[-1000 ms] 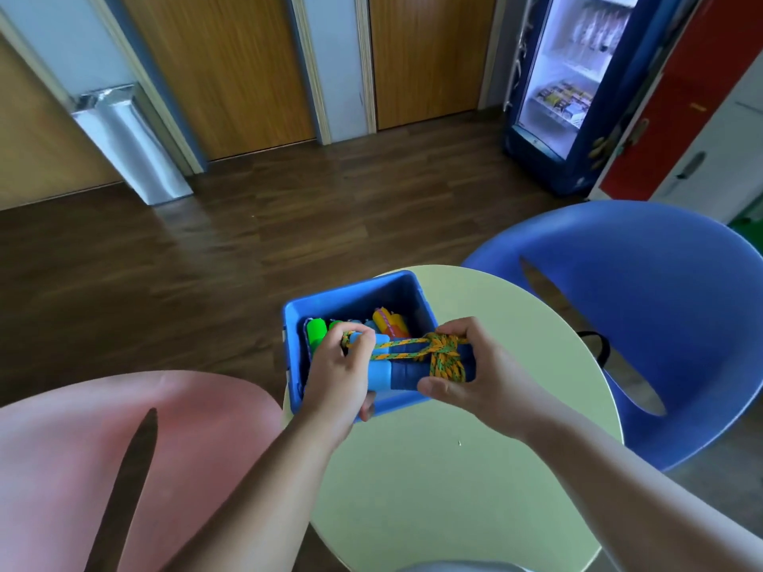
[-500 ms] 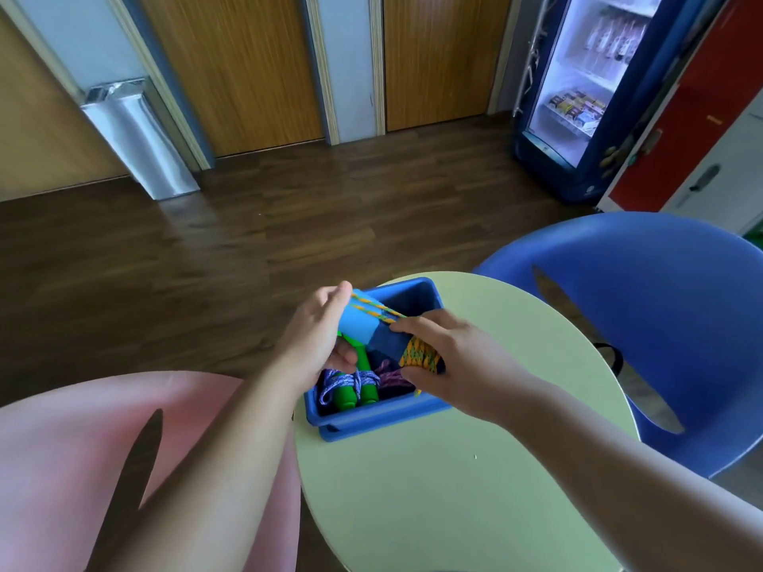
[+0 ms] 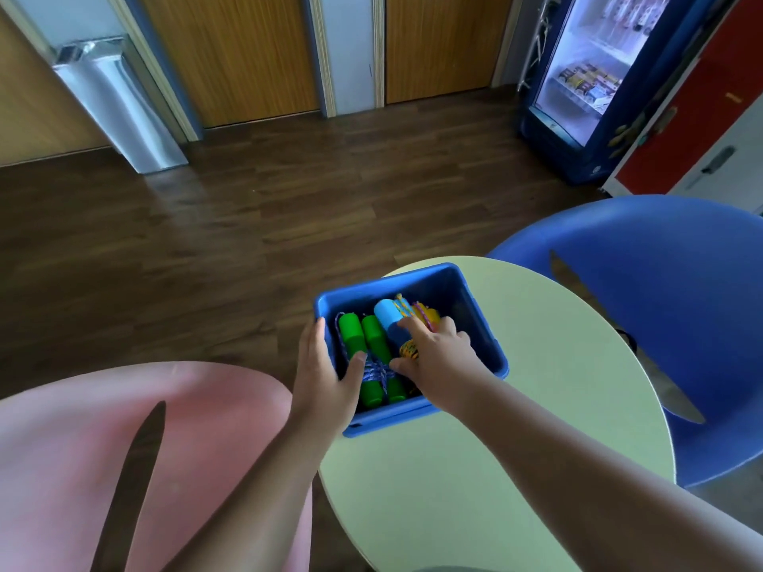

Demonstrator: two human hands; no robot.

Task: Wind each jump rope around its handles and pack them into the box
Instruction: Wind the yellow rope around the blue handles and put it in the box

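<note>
A blue plastic box (image 3: 475,307) stands at the left edge of the round pale-green table (image 3: 536,406). Inside lie a green-handled jump rope (image 3: 367,344) bound with purple cord and a blue-handled jump rope (image 3: 390,319) wrapped in yellow-orange cord. My left hand (image 3: 326,373) grips the box's left wall, thumb inside touching the green bundle. My right hand (image 3: 437,353) reaches into the box and holds the blue-handled rope by its wound middle, pressing it down beside the green one. A yellow and pink bundle (image 3: 429,315) shows behind my right fingers.
A pink chair (image 3: 103,447) is at the lower left and a blue chair (image 3: 660,303) at the right, both close to the table. Dark wood floor lies beyond. A drinks fridge (image 3: 578,76) stands at the back right.
The blue-handled rope went from above the box down into it beside the green bundle. My left hand let go of its handle and moved to the box's left wall.
</note>
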